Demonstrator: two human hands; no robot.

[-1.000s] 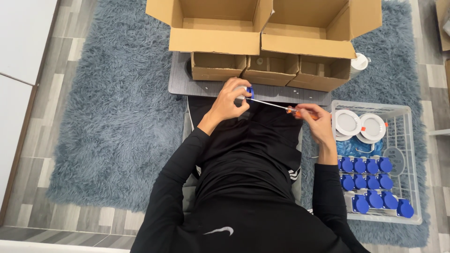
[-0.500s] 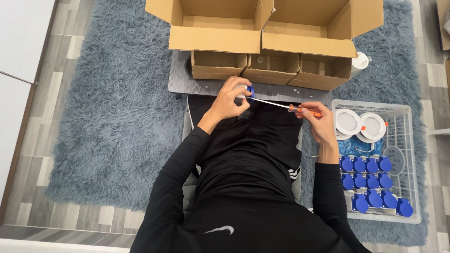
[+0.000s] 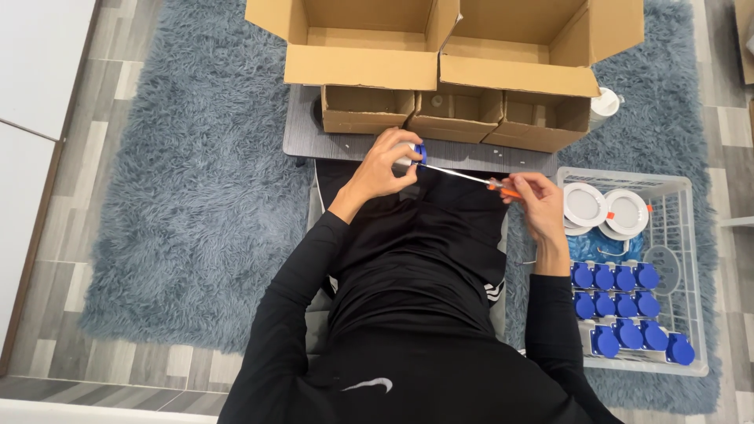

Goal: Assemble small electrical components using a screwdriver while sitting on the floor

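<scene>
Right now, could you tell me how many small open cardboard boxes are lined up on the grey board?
3: the left small box, the middle small box and the right small box, side by side under the flaps of the two large cartons. Others may be hidden beneath those flaps.

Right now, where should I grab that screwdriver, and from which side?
Grab the screwdriver by its orange handle, the thick end under the right hand, coming from the right. The thin metal shaft points left into the blue-and-white part in the left hand, so that end is busy and too slim to hold.
</scene>
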